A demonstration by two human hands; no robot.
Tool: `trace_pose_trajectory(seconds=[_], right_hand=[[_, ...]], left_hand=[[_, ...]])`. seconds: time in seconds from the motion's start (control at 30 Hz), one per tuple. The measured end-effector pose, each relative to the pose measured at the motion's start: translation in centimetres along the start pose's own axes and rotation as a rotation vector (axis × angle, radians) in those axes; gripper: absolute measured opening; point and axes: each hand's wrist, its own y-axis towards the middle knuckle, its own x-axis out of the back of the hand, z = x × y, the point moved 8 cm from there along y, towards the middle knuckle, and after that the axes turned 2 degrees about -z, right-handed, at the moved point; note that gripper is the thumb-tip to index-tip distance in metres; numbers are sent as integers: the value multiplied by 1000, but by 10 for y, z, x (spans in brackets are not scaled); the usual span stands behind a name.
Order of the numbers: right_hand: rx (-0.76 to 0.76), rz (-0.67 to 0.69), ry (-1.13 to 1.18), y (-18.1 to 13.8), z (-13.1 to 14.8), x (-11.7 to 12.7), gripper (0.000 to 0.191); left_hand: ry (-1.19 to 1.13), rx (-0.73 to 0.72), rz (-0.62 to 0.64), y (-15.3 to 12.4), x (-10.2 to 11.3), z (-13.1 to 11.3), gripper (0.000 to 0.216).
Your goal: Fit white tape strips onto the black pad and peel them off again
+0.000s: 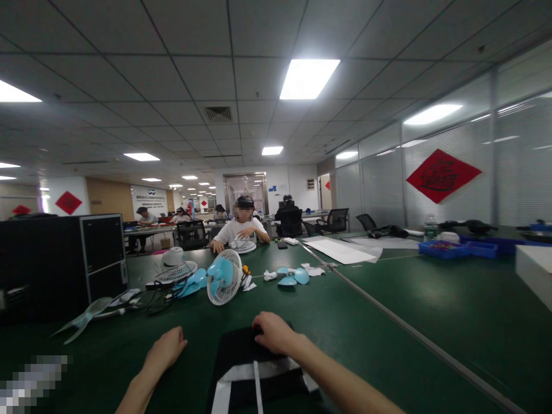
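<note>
A black fabric item [245, 356] with grey-white straps lies on the green table [388, 287] right in front of me. My right hand [273, 332] rests on its far edge, fingers curled down over the cloth. My left hand [166, 348] lies on the bare table just left of the fabric, fingers held loosely together and holding nothing. Beyond my hands stands a small fan [224, 277] with a white cage and blue blades.
A black computer case [64, 261] stands at left, with loose fan blades [88, 315], a fan cage [175, 265] and cables beside it. Blue fan parts [293, 277] lie mid-table. A seated person [240, 229] works opposite. White sheets [340, 250], blue trays [448, 248] and a white box [535, 270] sit at right.
</note>
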Motion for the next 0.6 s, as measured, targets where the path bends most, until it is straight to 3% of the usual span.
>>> trace_pose_trajectory(seconds=[0.2,0.37,0.47,0.6], right_hand=[[6,10,-31,3,-7,-4,28],[16,-70,-21,-12,-18,19,27],[-46,-204,14,-31,-42,49,23],[-206,-329,0,-70,-101,87,28]], left_hand=[[23,-23,-24,-3,2,-6,12],[34,-22,-7,-4,2,-7,12],[40,-13,12,-6,3,-9,14],[13,-5,47,-11,4,-13,16]])
